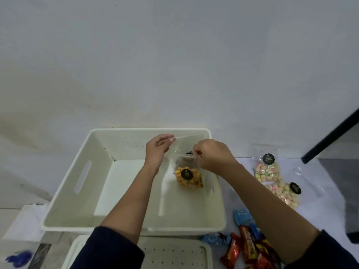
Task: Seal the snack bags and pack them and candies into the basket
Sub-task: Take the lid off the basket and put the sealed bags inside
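Note:
A clear snack bag (189, 176) with yellow-orange snacks and a black round label hangs over the right half of the white basket (77, 191). My left hand (158, 149) pinches the bag's top strip at its left end. My right hand (212, 155) pinches the same strip at its right end. Two more clear bags of pastel snacks (269, 168) (284, 192) lie on the table to the right of the basket. Red and blue wrapped candies (248, 247) lie at the front right, partly hidden under my right forearm.
A white perforated lid (174, 255) lies in front of the basket. A dark box or frame (340, 166) stands at the far right. A blue object (18, 258) sits at the front left. A plain wall rises right behind the basket.

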Available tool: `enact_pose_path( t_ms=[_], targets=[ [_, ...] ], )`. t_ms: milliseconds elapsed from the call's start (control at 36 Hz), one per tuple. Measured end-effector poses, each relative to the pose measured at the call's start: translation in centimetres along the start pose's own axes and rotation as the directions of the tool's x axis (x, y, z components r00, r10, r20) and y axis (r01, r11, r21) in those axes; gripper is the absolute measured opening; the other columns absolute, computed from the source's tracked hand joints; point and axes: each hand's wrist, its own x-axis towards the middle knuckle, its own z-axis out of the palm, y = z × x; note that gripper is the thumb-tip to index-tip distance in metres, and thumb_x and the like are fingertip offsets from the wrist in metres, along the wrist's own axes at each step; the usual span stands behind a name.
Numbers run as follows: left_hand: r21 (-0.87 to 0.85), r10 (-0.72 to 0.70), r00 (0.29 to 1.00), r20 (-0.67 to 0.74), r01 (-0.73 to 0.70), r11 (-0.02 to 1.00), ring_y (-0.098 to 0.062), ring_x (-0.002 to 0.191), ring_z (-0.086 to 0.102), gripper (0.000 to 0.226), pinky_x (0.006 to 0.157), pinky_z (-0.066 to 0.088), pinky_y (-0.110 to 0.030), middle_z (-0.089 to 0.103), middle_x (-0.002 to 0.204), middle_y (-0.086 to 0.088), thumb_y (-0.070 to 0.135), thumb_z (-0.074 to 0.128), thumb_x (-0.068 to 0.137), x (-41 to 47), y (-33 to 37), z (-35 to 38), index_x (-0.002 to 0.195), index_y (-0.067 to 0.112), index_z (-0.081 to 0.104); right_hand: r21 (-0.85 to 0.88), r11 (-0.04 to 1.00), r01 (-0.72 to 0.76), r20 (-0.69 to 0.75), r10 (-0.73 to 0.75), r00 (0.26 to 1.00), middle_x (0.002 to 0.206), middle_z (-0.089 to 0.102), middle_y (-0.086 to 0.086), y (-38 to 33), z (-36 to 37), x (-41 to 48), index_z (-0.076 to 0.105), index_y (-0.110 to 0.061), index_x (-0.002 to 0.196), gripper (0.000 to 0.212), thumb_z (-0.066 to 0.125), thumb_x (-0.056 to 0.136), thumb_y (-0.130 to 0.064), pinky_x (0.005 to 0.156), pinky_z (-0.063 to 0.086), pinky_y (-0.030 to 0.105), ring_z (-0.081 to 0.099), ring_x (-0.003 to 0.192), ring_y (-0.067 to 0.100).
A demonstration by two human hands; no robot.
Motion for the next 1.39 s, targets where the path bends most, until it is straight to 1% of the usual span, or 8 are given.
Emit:
enact_pose_path(
  t_ms=[167,389,528,778,1000,1139,1278,1389],
  targets=[
    [0.16,0.087,0.996,-0.011,-0.084,0.983,-0.009,0.088,0.063,0.011,0.088,0.05,-0.025,0.069,0.09,0.005,0.008,0.065,0.085,1.9,0.1,-0.3,0.092,0.013,0.071,0.041,0.999,-0.023,-0.141,0.029,0.99,0.09,0.054,0.006,0.1,1.5,1.4,0.065,-0.006,0.086,0.019,0.047,0.082,-0.003,0.06,0.035,0.027,0.052,0.081,0.024],
    [0.217,0.113,0.994,-0.011,-0.108,0.97,-0.008,0.076,0.062,0.01,0.076,0.049,-0.017,0.068,0.083,0.003,0.006,0.065,0.085,3.3,0.1,-0.8,0.091,0.011,0.071,-0.195,0.973,-0.128,-0.168,0.095,0.981,0.091,0.062,0.006,0.6,1.4,2.8,0.065,-0.009,0.089,0.022,0.047,0.078,-0.002,0.071,0.025,0.027,0.034,0.081,0.02],
    [0.257,0.226,0.972,-0.069,-0.201,0.945,-0.015,0.083,0.065,0.008,0.079,0.052,-0.019,0.068,0.089,-0.001,0.008,0.068,0.083,2.8,-0.5,-0.4,0.088,0.012,0.072,-0.233,0.962,-0.142,-0.161,0.106,0.981,0.088,0.063,0.005,0.8,2.1,3.4,0.065,-0.01,0.087,0.017,0.05,0.079,-0.005,0.07,0.024,0.027,0.047,0.092,0.023],
    [0.344,0.309,0.947,-0.086,-0.263,0.901,-0.006,0.081,0.058,0.011,0.071,0.045,-0.005,0.065,0.094,0.0,0.009,0.063,0.086,2.5,-0.4,-0.2,0.095,0.012,0.068,-0.252,0.952,-0.174,-0.16,0.137,0.978,0.066,0.036,-0.002,0.5,2.7,4.0,0.044,-0.013,0.072,0.012,0.051,0.081,-0.008,0.071,0.022,0.027,0.039,0.086,0.022],
    [0.446,0.455,0.887,-0.08,-0.376,0.812,-0.012,0.104,0.052,0.024,0.092,0.039,-0.015,0.052,0.107,0.007,0.003,0.052,0.088,0.6,1.3,1.4,0.104,0.014,0.065,0.152,0.967,-0.206,-0.265,0.241,0.934,0.083,0.061,0.01,0.6,1.0,1.7,0.066,-0.004,0.087,0.022,0.048,0.077,0.001,0.074,0.04,0.031,0.049,0.09,0.026],
    [0.347,0.494,0.866,0.077,-0.488,0.801,-0.002,0.097,0.055,0.024,0.085,0.04,-0.004,0.058,0.103,0.007,0.002,0.051,0.089,-0.9,4.1,6.5,0.102,0.015,0.067,0.456,0.862,-0.223,-0.417,0.428,0.802,0.095,0.07,0.011,4.4,-2.0,-2.0,0.071,-0.003,0.098,0.024,0.052,0.084,0.0,0.082,0.048,0.028,0.061,0.088,0.023],
    [0.202,0.481,0.819,0.313,-0.552,0.809,0.006,0.087,0.057,0.026,0.081,0.045,-0.009,0.062,0.093,0.007,-0.006,0.051,0.085,-2.4,4.9,13.9,0.094,0.009,0.069,0.639,0.715,-0.285,-0.408,0.629,0.662,0.092,0.07,0.007,12.0,-4.3,-7.5,0.072,-0.005,0.095,0.021,0.053,0.086,0.0,0.068,0.042,0.009,0.058,0.073,0.012],
    [0.177,0.353,0.882,0.314,-0.419,0.89,-0.001,0.087,0.058,0.028,0.076,0.043,-0.004,0.063,0.098,0.001,-0.005,0.048,0.086,-3.1,3.5,19.3,0.099,0.01,0.067,0.702,0.612,-0.364,-0.356,0.745,0.564,0.09,0.067,0.004,17.7,-4.0,-11.9,0.071,-0.006,0.096,0.019,0.054,0.087,-0.003,0.08,0.041,0.022,0.059,0.086,0.015]
  ],
)
